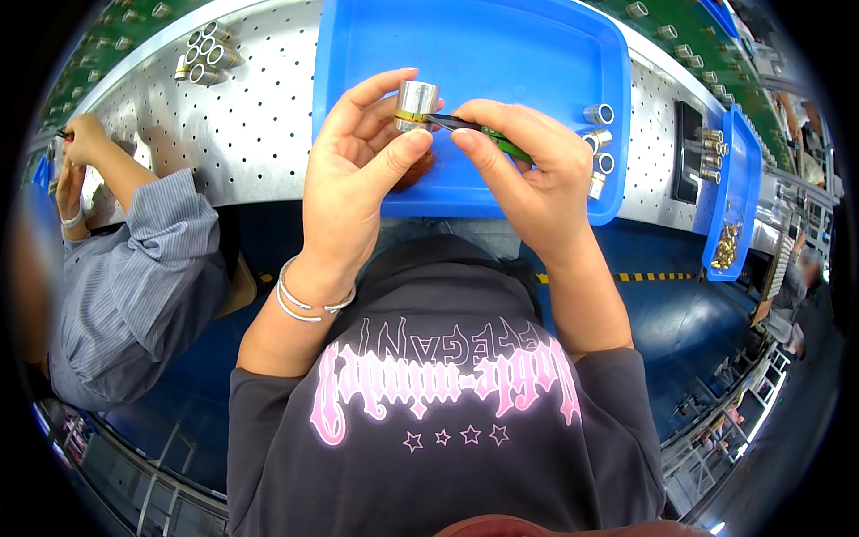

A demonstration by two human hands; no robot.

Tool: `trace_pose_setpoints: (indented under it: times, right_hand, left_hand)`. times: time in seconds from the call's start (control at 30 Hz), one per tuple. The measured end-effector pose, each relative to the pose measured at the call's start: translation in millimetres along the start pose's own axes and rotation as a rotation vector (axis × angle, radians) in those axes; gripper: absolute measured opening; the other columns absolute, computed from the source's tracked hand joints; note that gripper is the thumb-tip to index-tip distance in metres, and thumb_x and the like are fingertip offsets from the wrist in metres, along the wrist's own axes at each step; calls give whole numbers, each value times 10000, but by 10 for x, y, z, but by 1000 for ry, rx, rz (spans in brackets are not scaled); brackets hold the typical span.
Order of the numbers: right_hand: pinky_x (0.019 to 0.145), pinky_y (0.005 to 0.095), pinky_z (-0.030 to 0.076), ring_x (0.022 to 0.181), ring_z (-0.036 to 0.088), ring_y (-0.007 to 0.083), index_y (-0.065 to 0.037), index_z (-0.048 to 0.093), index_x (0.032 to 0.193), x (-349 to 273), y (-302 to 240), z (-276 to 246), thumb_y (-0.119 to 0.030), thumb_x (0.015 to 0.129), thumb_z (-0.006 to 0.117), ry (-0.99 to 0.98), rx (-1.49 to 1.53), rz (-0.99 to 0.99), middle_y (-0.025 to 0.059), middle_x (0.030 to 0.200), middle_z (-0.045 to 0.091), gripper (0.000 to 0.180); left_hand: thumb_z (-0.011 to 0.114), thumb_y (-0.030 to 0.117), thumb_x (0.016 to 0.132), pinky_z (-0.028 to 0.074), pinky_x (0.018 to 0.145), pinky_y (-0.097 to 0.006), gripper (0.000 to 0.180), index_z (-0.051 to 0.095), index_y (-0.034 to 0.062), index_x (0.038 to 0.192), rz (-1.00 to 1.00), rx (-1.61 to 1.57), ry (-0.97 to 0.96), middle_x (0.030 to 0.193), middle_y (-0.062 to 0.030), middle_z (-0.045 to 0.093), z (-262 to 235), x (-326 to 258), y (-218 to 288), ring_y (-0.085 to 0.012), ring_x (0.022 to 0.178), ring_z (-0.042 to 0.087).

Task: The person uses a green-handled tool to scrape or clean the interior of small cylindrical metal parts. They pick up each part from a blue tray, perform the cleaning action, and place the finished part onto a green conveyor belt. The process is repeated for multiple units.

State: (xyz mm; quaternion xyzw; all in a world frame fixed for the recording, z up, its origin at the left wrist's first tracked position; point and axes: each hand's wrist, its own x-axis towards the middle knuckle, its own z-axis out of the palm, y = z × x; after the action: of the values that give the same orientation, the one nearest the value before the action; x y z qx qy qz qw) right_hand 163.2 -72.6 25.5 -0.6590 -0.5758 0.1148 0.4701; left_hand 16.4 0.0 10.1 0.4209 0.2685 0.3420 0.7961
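My left hand (362,152) grips a short silver metal cylinder (418,97) with a brass-coloured band, holding it upright over the blue tray. In my right hand (528,157) is a pen-like tool (483,131) with a dark tip and a green-and-black handle. Its tip meets the cylinder at the band, though whether it touches cannot be told. A reddish-brown mass (416,170) lies in the tray, partly hidden behind my left hand. Several similar cylinders (602,163) stand or lie at the right side of the tray.
The blue tray (617,54) rests on a perforated metal bench (259,134). More cylinders (208,52) are grouped at the far left. To the right lie a black flat device (687,152) and a blue bin (723,234) with small brass parts. A co-worker's sleeve (134,277) is at left.
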Motion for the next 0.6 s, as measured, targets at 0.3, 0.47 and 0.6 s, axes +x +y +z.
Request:
trace_pose_setpoints:
  times: [0.3, 0.47, 0.6]
  right_hand:
    - [527, 278, 457, 611, 621, 214, -49, 674, 841, -17, 15, -15, -137, 750, 712, -2, 22, 10, 88, 737, 660, 133]
    - [561, 249, 465, 641, 623, 164, -32, 656, 891, 18, -14, -73, -132, 771, 705, -31, 135, 206, 78, 763, 657, 164]
    - [608, 235, 467, 683, 600, 111, -20, 646, 904, 72, -13, -35, -104, 792, 681, -119, 334, 298, 61, 762, 651, 144]
  left_hand:
    - [631, 33, 839, 464, 825, -231, 444, 469, 16, 1252, 14, 8, -9, 1109, -118, 601, 19, -2, -13, -139, 999, 572]
    - [621, 9, 837, 465, 828, -231, 452, 465, 12, 1262, -8, 46, -14, 1091, -102, 598, 4, -4, 2, -134, 986, 571]
    - [608, -23, 829, 467, 850, -244, 495, 441, 14, 1295, 10, 158, -104, 1125, -100, 570, -20, 3, 0, -138, 993, 560]
